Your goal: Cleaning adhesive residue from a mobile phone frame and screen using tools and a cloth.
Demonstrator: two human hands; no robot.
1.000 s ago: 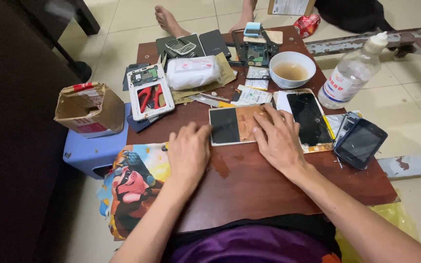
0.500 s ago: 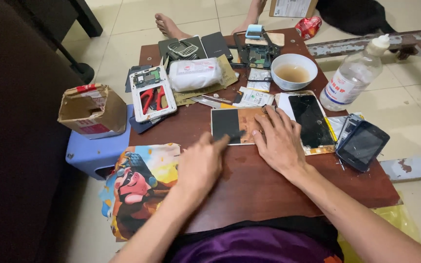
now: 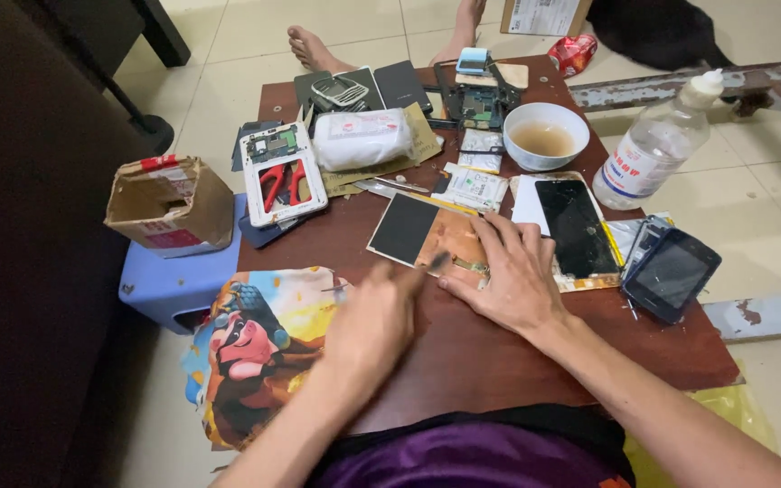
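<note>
1. Opened phone body point(image 3: 427, 233): a flat rectangular unit lying face-down on the brown table, slightly skewed, long axis running left to right. The left portion is a black panel; the right portion shows copper-toned internals, partly covered.
2. Thin dark tool point(image 3: 438, 262): short and slender, tilted, its tip resting on the lower edge of the phone body near the middle. Its rear end is hidden, and its type cannot be determined.
</note>
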